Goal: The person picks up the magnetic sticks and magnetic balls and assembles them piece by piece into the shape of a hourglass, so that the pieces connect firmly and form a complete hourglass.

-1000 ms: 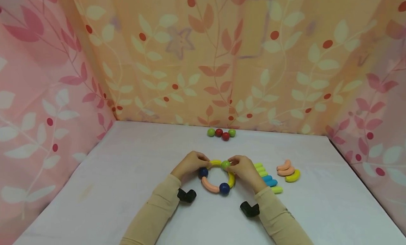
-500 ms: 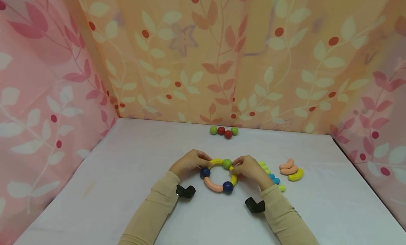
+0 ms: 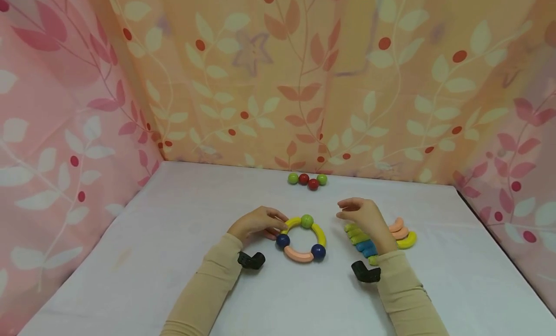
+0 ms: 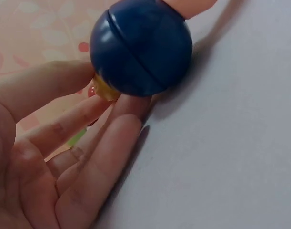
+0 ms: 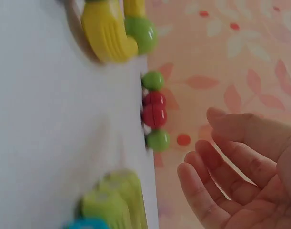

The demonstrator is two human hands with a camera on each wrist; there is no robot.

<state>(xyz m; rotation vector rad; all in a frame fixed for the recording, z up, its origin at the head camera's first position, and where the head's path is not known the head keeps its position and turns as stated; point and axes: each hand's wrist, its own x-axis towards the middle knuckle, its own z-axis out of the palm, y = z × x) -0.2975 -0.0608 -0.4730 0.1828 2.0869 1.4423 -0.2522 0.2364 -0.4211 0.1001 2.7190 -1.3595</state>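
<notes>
In the head view, a ring lies on the white table: a green ball (image 3: 307, 221), two yellow curved rods (image 3: 320, 234), two dark blue balls (image 3: 318, 251) and a pinkish curved rod (image 3: 298, 255). My left hand (image 3: 259, 222) pinches the left yellow rod near its lower end. In the left wrist view, the left blue ball (image 4: 141, 47) partly hides that rod's end (image 4: 105, 88) between thumb and fingers. My right hand (image 3: 361, 215) hovers right of the ring, apart from it. Its fingers are loosely bent and hold nothing in the right wrist view.
Two green and two red balls (image 3: 304, 179) sit near the back edge. Lime and blue short rods (image 3: 359, 235) lie in a row beneath and beside the right hand. Farther right are pinkish curved rods (image 3: 398, 225) and a yellow one (image 3: 408, 240). Patterned curtains (image 3: 243, 85) enclose the table.
My right hand has let go of the ring at the green ball and right yellow rod, then moved right and up. The ring has turned slightly. My left hand stays at the left yellow rod.
</notes>
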